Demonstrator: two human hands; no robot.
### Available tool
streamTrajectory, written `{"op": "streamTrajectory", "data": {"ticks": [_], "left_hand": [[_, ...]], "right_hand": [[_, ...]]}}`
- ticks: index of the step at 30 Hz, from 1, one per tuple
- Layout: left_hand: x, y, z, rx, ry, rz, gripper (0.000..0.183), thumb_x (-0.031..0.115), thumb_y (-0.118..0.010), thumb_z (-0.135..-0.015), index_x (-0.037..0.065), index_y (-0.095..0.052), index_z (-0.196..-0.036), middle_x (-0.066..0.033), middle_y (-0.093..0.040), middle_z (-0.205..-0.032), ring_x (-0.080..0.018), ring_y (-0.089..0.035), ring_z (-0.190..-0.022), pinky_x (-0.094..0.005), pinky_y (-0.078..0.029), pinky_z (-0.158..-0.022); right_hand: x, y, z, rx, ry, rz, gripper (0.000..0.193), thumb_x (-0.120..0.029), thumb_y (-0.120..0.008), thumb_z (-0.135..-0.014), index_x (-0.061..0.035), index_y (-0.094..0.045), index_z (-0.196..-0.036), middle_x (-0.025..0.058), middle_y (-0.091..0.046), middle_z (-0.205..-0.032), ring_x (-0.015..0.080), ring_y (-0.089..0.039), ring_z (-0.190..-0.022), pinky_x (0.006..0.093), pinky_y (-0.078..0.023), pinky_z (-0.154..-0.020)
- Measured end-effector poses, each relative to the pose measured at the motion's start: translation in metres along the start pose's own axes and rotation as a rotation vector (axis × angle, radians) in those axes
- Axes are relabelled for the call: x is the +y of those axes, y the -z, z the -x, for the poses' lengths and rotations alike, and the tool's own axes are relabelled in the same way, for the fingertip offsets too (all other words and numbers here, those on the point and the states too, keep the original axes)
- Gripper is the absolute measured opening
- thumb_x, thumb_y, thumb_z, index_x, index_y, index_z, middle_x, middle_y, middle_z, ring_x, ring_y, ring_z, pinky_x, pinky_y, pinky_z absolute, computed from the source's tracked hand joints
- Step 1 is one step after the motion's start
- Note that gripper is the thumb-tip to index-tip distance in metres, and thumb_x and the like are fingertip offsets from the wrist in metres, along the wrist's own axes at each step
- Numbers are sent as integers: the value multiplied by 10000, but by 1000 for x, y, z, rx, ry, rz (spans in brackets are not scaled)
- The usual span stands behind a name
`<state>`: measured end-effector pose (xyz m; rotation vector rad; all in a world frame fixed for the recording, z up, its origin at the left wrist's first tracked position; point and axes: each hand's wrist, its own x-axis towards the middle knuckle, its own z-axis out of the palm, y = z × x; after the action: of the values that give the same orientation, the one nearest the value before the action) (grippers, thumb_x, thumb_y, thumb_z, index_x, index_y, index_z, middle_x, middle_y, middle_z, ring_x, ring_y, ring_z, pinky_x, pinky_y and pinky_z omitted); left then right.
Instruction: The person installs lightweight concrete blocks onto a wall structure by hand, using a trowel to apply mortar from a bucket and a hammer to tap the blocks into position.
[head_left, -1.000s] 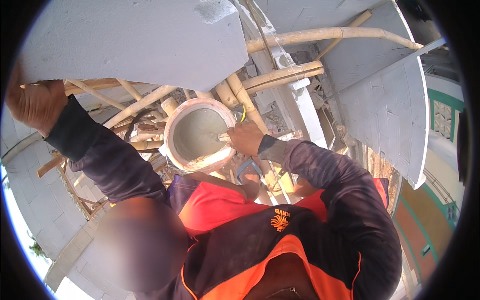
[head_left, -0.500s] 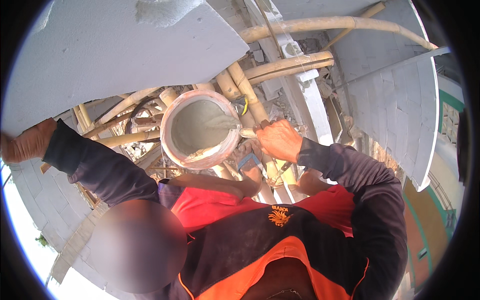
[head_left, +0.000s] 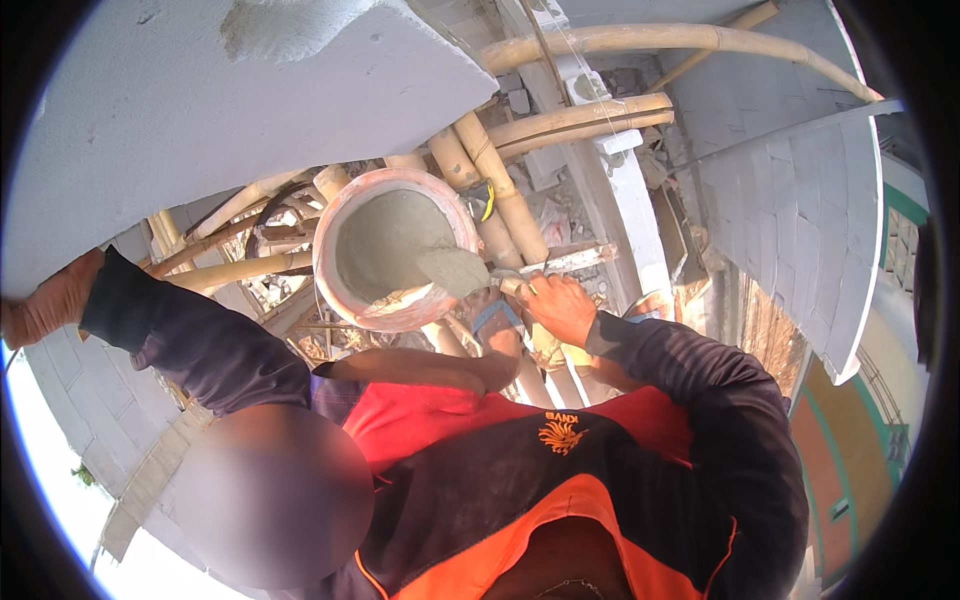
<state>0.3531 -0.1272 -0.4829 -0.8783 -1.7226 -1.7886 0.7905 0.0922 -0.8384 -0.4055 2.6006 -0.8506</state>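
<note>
"Count?"
"One bucket (head_left: 325,240), one trowel (head_left: 478,276) across its right rim (head_left: 467,228), right hand (head_left: 560,305) pinching the handle (head_left: 510,284)!"
"Left hand (head_left: 55,298), by one panel (head_left: 230,130)?"
"Grip? Can't tell. Trowel's plainer than before, mortar (head_left: 450,266) aboard!"

My trowel (head_left: 456,270) lies across the right rim of a round bucket (head_left: 322,262), its blade coated in grey mortar and its pale handle pointing right, toward me, in my right hand (head_left: 558,305). The bucket stands upright, its reddish wall crusted pale, with smooth wet mortar (head_left: 385,238) inside. Beyond it, a large light-grey wall panel (head_left: 220,140) bears a rough mortar smear; my left hand (head_left: 50,300) is at its lower-left edge.
</note>
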Motion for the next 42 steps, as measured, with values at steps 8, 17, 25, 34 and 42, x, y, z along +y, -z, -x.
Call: {"op": "streamTrajectory", "data": {"ticks": [8,17,25,34,42], "left_hand": [[-5,40,-9,291,-38,-301,854,648,-654,-636,101,-648,-1291,-140,-637,-1291,-392,-610,-1235,-601,-511,-925],[-26,95,-23,213,46,43,767,526,-723,-640,61,-666,-1248,-152,-690,-1196,-350,-703,-1074,-536,-590,-841],[-42,150,-39,138,92,57,733,561,-703,-662,73,-682,-1208,-152,-698,-1209,-360,-730,-1010,-540,-598,-789],[-47,130,-49,204,8,22,713,536,-666,-624,106,-686,-1193,-143,-705,-1142,-377,-716,-1048,-589,-569,-780],[-35,88,-28,279,-33,-82,737,531,-636,-648,99,-656,-1245,-161,-676,-1205,-393,-666,-1128,-581,-523,-856]], "right_hand": [[26,35,40,-21,96,-43,277,-158,-616,-885,-112,-577,-1156,133,-549,-1002,331,-691,-834,465,-585,-672],[10,94,11,-116,-57,-850,339,-252,-607,-971,-26,-527,-1211,186,-651,-889,343,-682,-797,462,-516,-704],[8,46,-2,-395,-365,-1098,526,-462,-549,-1045,2,-565,-1293,140,-666,-893,222,-653,-802,400,-517,-729],[65,138,83,-432,-490,-1075,549,-469,-545,-1050,-5,-546,-1343,51,-592,-784,131,-584,-680,317,-488,-638],[56,171,54,-235,-420,-1296,375,-311,-608,-1051,-43,-515,-1296,0,-567,-833,77,-536,-638,268,-448,-573]]}}
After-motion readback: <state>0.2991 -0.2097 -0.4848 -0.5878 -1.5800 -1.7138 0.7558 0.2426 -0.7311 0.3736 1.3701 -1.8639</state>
